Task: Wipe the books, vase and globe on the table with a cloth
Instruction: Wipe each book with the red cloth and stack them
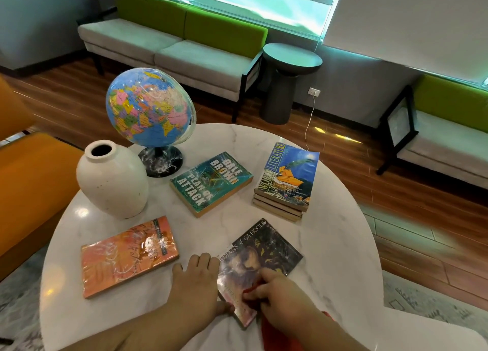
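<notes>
At the near edge of the table (330, 245), the dark paperback (266, 253) lies flat. It looks light, thin and glossy, so likely to slide; the left hand (195, 279) braces its left edge, fingers laid out; the right hand (274, 295) pinches the red cloth (265, 328) on its cover.
</notes>
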Available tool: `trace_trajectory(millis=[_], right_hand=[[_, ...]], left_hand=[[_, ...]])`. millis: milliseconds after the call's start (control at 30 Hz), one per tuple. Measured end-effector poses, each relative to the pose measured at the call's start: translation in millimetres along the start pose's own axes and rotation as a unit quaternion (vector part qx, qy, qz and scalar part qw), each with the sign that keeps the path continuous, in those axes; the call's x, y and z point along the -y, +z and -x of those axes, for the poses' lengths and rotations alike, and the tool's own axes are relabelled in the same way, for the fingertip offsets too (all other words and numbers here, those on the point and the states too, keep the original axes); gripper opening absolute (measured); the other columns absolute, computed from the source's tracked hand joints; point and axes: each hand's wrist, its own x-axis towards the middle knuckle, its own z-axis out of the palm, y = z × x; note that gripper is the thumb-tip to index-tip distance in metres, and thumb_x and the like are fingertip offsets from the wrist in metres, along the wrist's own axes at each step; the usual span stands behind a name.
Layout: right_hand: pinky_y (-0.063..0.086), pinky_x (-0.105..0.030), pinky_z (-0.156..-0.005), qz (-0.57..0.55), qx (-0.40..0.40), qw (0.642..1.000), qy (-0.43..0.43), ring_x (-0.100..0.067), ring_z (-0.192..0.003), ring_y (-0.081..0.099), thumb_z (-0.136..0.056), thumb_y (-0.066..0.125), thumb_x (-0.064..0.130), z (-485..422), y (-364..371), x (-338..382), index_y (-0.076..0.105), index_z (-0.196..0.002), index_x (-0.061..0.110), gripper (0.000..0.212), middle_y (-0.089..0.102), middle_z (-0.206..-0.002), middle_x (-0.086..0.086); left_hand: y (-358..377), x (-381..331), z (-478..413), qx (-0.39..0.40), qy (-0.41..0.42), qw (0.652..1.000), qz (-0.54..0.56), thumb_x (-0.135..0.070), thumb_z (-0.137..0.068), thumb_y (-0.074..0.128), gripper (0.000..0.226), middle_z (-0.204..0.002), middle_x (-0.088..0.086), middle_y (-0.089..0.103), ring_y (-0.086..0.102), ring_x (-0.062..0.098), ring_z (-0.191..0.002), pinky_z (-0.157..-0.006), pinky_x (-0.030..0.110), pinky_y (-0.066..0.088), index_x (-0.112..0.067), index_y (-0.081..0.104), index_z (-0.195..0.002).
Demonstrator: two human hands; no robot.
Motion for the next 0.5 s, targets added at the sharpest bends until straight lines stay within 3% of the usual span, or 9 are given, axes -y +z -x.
trace_trajectory(millis=[133,233,300,400,500], right_hand=[[0.043,-0.026,-0.092,-0.005,-0.096,0.993,0.063,-0.016,-0.103,0.051,-0.095,0.051,0.032,-6.7,3.6,-5.4,0.068,-0.114,0.028,0.026,0.053,-0.112,0.005],[0.038,-0.032,-0.102,0.057,-0.021,0.998,-0.032,-0.023,-0.118,0.039,-0.098,0.043,0.038,-2.0,29.7,6.4,0.055,-0.128,0.033,0.033,0.047,-0.13,0.003],[0.039,-0.035,-0.102,0.071,0.034,0.993,-0.092,-0.025,-0.118,0.038,-0.095,0.043,0.043,7.1,34.9,2.9,0.057,-0.126,0.036,0.035,0.047,-0.131,0.002],[0.032,-0.017,-0.103,0.01,0.018,0.996,-0.085,-0.012,-0.118,0.044,-0.085,0.041,0.058,18.4,22.1,-24.6,0.065,-0.117,0.038,0.045,0.052,-0.126,0.014],[0.032,-0.007,-0.093,-0.007,-0.125,0.992,0.035,-0.005,-0.107,0.05,-0.082,0.044,0.055,18.9,4.8,-58.2,0.071,-0.106,0.034,0.042,0.052,-0.108,0.022]], left_hand=[[0.7,3.2,0.5,-0.021,-0.011,0.999,0.035,-0.07,-0.082,0.046,0.065,-0.13,-0.006,0.037,0.036,0.018,-0.121,-0.092,0.04,0.032,-0.026,0.035,-0.128],[1.8,4.7,0.1,-0.029,-0.023,0.998,0.048,-0.062,-0.087,0.047,0.055,-0.132,-0.007,0.037,0.035,0.017,-0.123,-0.092,0.039,0.033,-0.028,0.035,-0.129],[1.5,4.5,-0.3,-0.03,-0.028,0.998,0.052,-0.062,-0.086,0.049,0.056,-0.132,-0.008,0.037,0.035,0.017,-0.123,-0.092,0.039,0.033,-0.029,0.035,-0.13],[0.3,3.1,-1.4,-0.029,-0.028,0.997,0.062,-0.061,-0.085,0.052,0.057,-0.132,-0.008,0.038,0.035,0.016,-0.123,-0.093,0.038,0.033,-0.029,0.036,-0.129],[-0.3,3.2,-2.2,-0.03,-0.025,0.997,0.06,-0.06,-0.084,0.054,0.057,-0.132,-0.007,0.037,0.035,0.017,-0.123,-0.093,0.038,0.033,-0.028,0.037,-0.129]])
